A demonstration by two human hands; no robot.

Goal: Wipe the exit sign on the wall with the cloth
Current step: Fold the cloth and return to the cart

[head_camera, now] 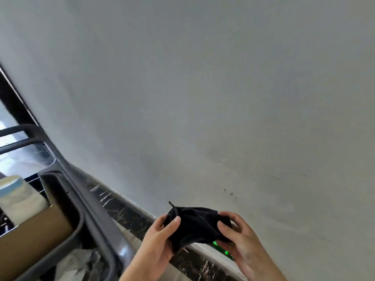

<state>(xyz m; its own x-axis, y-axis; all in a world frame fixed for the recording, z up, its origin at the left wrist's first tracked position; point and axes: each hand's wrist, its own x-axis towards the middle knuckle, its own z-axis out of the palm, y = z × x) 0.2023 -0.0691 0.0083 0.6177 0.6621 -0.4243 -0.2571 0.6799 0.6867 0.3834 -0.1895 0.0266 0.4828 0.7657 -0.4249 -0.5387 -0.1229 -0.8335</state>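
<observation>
A black cloth (195, 225) is bunched between both hands at the lower middle of the view. My left hand (157, 247) pinches its left side with thumb on top. My right hand (241, 243) grips its right side. Behind the cloth and my right hand, a glowing green exit sign (220, 249) sits low on the white wall (203, 98), just above the baseboard; only a small part of it shows.
A grey cart (97, 218) stands at the left, holding a cardboard box (34, 238) and a white and blue container (14, 191). A dark marble baseboard (125, 209) runs diagonally along the foot of the wall.
</observation>
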